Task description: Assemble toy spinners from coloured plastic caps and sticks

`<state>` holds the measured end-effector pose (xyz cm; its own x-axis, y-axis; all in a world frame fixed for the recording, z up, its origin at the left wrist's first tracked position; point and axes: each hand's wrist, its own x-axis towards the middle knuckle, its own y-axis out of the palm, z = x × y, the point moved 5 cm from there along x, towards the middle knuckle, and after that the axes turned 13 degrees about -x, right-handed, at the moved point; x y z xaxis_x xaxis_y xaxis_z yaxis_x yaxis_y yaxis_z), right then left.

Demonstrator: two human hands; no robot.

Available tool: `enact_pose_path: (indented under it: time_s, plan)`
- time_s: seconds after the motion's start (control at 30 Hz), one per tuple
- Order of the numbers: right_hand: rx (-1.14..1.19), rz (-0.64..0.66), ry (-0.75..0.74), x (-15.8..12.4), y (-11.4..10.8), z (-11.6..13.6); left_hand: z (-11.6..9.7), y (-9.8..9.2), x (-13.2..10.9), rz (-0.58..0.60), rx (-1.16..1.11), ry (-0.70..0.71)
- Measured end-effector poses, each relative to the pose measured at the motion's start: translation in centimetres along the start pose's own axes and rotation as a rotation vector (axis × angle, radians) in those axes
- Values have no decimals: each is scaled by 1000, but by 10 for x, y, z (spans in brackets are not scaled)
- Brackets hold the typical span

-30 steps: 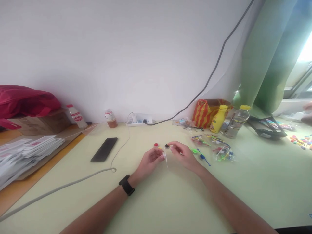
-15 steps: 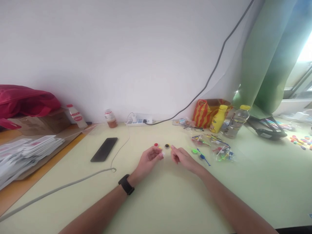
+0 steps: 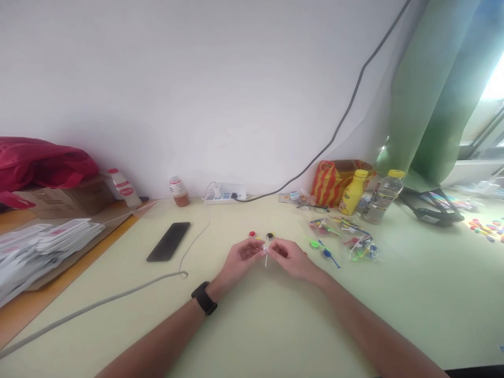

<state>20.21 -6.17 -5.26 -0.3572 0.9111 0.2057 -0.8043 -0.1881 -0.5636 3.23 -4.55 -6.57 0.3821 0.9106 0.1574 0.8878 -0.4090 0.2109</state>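
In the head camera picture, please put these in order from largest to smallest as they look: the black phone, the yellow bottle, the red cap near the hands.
1. Black phone, lying flat.
2. Yellow bottle; it stands farther from the camera, so its true size against the phone is unsure.
3. Red cap, clearly smallest, just beyond the left hand.

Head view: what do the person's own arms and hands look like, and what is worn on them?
Both forearms are bare, with no sleeves in view. The left wrist carries a black watch with a dark band. The left hand and right hand wear no gloves; any rings are too small to tell.
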Motion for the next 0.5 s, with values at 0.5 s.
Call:
enact_pose_path:
  time_s: [0.5]
  plan:
    - [177, -57, 93, -4, -5, -3, -8, 6, -1, -38, 12, -24]
